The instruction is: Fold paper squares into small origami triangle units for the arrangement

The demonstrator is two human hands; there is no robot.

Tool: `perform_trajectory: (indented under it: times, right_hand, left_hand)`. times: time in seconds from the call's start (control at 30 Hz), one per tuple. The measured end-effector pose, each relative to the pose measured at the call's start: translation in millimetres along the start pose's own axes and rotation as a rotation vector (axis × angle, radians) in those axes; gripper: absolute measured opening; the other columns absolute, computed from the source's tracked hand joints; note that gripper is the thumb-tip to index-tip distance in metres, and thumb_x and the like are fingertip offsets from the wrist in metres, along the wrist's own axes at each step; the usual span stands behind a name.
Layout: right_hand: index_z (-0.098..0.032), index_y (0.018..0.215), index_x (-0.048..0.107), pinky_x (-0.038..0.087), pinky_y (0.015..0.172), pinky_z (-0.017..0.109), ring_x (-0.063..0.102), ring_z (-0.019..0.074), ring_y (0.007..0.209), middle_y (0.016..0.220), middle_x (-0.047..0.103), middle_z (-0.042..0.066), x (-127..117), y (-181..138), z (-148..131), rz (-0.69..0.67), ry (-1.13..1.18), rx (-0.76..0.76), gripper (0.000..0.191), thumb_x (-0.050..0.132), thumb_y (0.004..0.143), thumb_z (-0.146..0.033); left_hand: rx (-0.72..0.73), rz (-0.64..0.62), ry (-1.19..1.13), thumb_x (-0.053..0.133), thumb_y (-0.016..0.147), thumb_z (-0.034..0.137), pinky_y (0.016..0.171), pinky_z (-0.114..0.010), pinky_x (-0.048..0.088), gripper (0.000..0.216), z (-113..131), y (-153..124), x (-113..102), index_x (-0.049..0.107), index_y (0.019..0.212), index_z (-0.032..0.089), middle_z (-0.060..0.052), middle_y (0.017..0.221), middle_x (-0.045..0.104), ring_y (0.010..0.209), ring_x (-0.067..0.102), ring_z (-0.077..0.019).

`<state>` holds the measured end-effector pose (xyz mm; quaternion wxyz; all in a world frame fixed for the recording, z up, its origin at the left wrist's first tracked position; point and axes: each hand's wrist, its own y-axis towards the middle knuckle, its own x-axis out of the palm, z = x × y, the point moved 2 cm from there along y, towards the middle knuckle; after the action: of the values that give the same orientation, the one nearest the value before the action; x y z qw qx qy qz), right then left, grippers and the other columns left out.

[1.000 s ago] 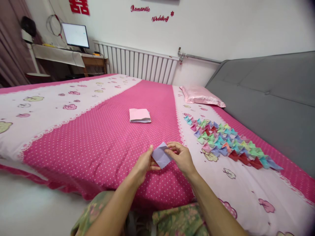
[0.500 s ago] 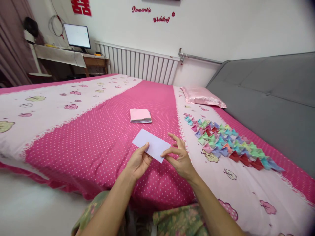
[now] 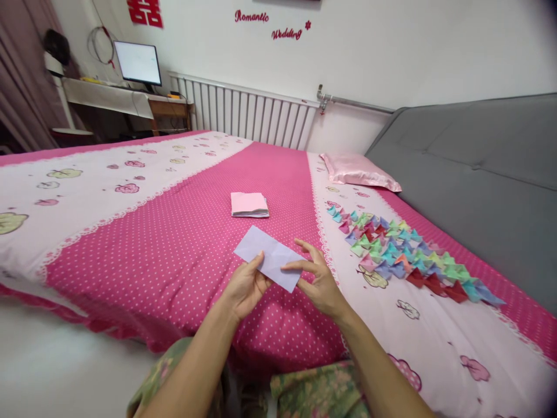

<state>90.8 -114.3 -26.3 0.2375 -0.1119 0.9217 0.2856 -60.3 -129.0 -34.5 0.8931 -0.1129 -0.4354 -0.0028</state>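
A pale lavender sheet of folding paper (image 3: 268, 253), folded into a long rectangle, is held up over the pink dotted bedspread. My left hand (image 3: 246, 285) pinches its lower edge, thumb on top and fingers beneath. At the sheet's right end is my right hand (image 3: 317, 278), with the index finger across the face and other fingers at or behind the edge; the middle of the paper looks slightly bent. Beyond the hands lies a stack of square paper (image 3: 249, 204) with a pink sheet on top.
Many small folded paper pieces (image 3: 404, 255) in mixed colours stand in rows on the bedspread (image 3: 174, 244) at the right. A pink pillow (image 3: 359, 172) lies behind them, by the grey headboard (image 3: 474, 174). At the back are a radiator (image 3: 243, 109) and a desk with a monitor (image 3: 138, 62).
The right index finger has slid left over the paper's face, and the right end now shows a bend and sits slightly lower. The left hand keeps its grip.
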Motion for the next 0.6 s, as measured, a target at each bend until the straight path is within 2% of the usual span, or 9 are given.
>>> perform_trajectory:
  times: [0.1, 0.33, 0.6]
  right_hand:
    - [-0.032, 0.089, 0.066, 0.03, 0.095, 0.043, 0.037, 0.0226, 0.112, 0.129, 0.037, -0.001, -0.5, 0.4, 0.8, 0.0, 0.01, -0.002, 0.027, 0.059, 0.07, -0.013]
    - [-0.03, 0.085, 0.067, 0.034, 0.092, 0.039, 0.041, 0.0205, 0.108, 0.124, 0.042, 0.001, -3.1, 1.6, 1.1, 0.019, 0.081, 0.019, 0.022, 0.061, 0.07, -0.015]
    - [-0.03, 0.086, 0.067, 0.035, 0.091, 0.037, 0.042, 0.02, 0.107, 0.122, 0.044, 0.001, -2.8, 1.6, 1.7, 0.02, 0.107, 0.028, 0.021, 0.061, 0.07, -0.018]
  left_hand:
    - [-0.014, -0.02, 0.022, 0.048, 0.08, 0.017, 0.074, -0.024, 0.051, 0.022, -1.1, -1.6, 1.2, 0.055, 0.099, 0.009, -0.01, 0.096, 0.064, 0.083, 0.061, -0.0152]
    - [0.01, -0.07, 0.067, 0.046, 0.066, -0.005, 0.072, -0.022, 0.05, 0.047, -3.3, -3.9, 1.2, 0.05, 0.11, 0.012, -0.006, 0.093, 0.064, 0.084, 0.061, -0.0142]
    - [0.026, -0.065, 0.103, 0.045, 0.065, -0.004, 0.069, -0.023, 0.051, 0.04, -4.2, -2.0, 1.4, 0.055, 0.1, 0.01, -0.008, 0.093, 0.065, 0.081, 0.061, -0.0153]
